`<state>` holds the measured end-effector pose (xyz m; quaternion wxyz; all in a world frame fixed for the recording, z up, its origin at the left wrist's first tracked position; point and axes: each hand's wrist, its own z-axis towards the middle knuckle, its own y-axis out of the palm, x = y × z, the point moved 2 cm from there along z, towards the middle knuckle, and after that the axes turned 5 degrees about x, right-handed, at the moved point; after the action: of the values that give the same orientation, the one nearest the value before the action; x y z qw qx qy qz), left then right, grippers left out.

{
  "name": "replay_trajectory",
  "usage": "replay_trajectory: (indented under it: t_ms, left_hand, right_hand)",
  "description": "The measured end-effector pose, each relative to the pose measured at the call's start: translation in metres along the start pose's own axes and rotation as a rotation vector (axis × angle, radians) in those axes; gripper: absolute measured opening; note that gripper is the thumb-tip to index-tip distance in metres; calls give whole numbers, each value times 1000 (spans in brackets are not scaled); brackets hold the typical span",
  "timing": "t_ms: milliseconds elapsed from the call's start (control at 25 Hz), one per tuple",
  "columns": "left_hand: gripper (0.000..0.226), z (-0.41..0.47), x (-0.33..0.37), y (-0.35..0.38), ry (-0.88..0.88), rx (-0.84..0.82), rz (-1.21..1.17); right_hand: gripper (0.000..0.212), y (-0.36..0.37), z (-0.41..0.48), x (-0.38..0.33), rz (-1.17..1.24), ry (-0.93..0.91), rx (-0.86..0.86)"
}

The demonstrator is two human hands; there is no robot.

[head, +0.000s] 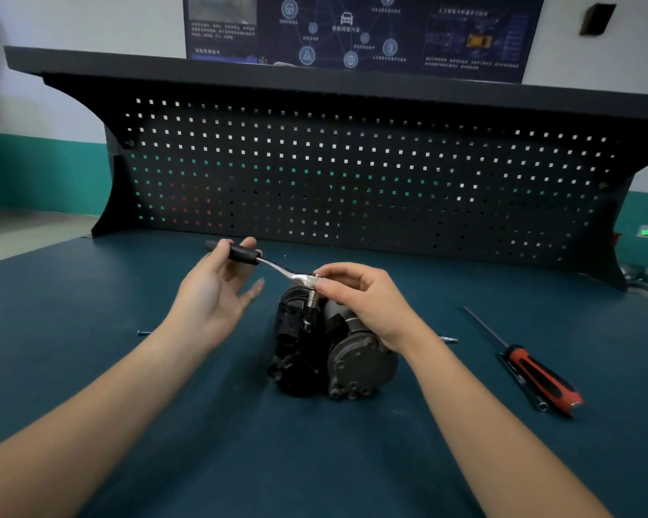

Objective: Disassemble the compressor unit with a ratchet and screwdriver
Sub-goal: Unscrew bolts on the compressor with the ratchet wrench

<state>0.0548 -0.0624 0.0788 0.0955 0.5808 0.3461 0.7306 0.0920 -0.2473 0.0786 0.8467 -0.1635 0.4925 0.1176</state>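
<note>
Left hand (217, 293) pinching the black handle of the ratchet (277, 267), other fingers spread, right hand (360, 300) pinching its head, socket down on the compressor unit (352, 364) mid-table (72, 312), screwdriver (539, 372) at its 3 o'clock, loose bolt (143, 333) at 9 o'clock

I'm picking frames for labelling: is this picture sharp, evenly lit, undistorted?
Head view: wide-angle bending bows the shelf and pegboard; light is dim and soft; the ratchet glints; the compressor loses detail in its black half; the poster text is blurred.
</note>
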Motion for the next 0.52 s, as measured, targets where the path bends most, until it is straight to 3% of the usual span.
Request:
replay_trajectory:
  t_ms: [160,320,400,520]
  left_hand:
    - [4,-58,10,-21,317,-122,35]
    - [20,-111,1,-23,607,-298,393]
    - [22,-103,1,-24,604,-247,356]
    - [16,-56,10,-21,385,-149,199]
  right_hand:
    - [28,-1,0,-1,-51,15,-34]
    - [33,-2,-2,-3,-47,5,-63]
    - [26,-2,-3,-3,-28,-7,-57]
    - [17,-2,-3,-2,14,-15,-40]
